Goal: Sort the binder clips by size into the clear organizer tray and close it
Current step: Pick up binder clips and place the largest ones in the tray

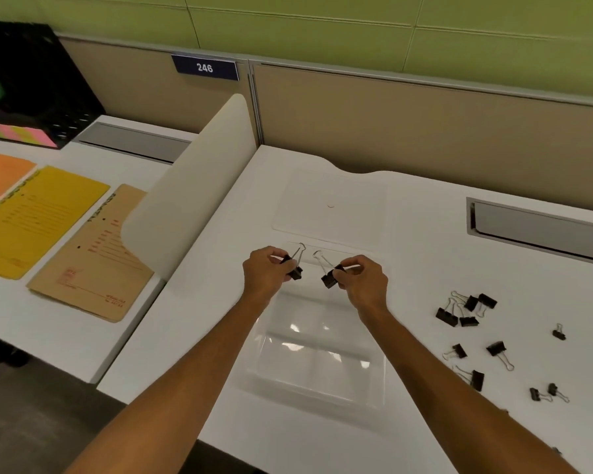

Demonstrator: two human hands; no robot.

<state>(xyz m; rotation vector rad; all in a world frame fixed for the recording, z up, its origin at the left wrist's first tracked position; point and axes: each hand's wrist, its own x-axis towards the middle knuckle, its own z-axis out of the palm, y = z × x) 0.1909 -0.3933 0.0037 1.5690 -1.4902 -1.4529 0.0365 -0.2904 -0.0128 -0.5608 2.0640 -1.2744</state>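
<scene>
My left hand point(266, 271) pinches a black binder clip point(295, 271) with silver wire handles. My right hand point(363, 278) pinches a second black binder clip point(330, 278) of similar size. Both clips hang above the far end of the clear organizer tray point(317, 367), which lies open on the white desk with several compartments. Its clear lid point(329, 203) lies flat beyond the hands. Several loose black binder clips of different sizes lie scattered at the right, with a cluster point(464, 309) and smaller ones point(558, 334) farther out.
A white curved divider point(192, 186) separates this desk from the left one, where yellow point(38, 217), brown point(96, 265) and orange folders lie. A black file holder point(38, 83) stands far left. A grey cable slot point(541, 230) sits at the right rear.
</scene>
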